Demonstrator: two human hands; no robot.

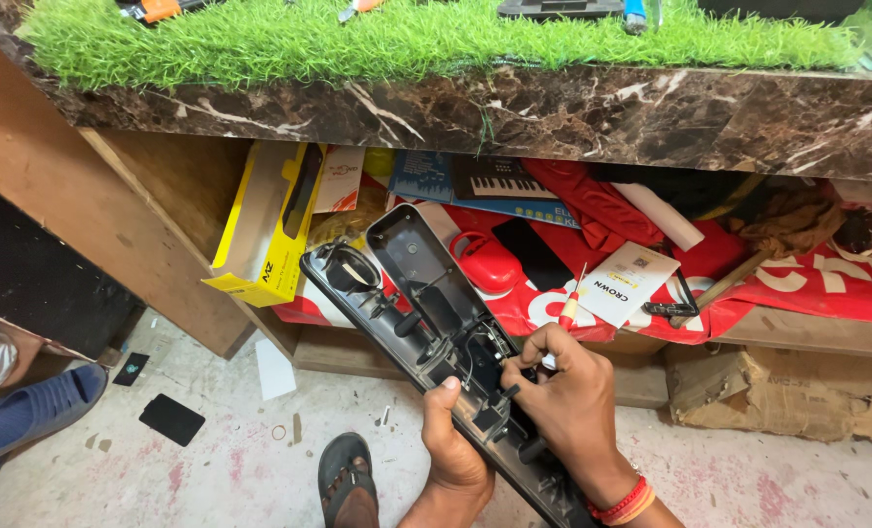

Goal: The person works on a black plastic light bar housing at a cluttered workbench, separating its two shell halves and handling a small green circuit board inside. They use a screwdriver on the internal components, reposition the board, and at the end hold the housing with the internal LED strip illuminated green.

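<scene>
Under counter, shelf (798, 332) — boxes, yellow carton (265, 220)

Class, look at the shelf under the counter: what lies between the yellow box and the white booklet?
In the head view, a red mouse-shaped item and a black slab lie between the yellow box and white booklet.

Left hand (452, 452) gripping from below a long black plastic housing (434, 323), opened and angled up toward a cluttered shelf (807, 332) under a marble-edged worktop (553, 112) covered with green artificial turf (377, 39). Right hand (565, 386), red and orange bands at the wrist, pinching a small red-and-white screwdriver (570, 306) with the fingers (543, 342) over the housing's inner wiring. On the shelf: yellow box (265, 225), red cloth (592, 210), white booklet (626, 284); on the floor (211, 469): black sandal (346, 479), small black rectangle (172, 418).
</scene>
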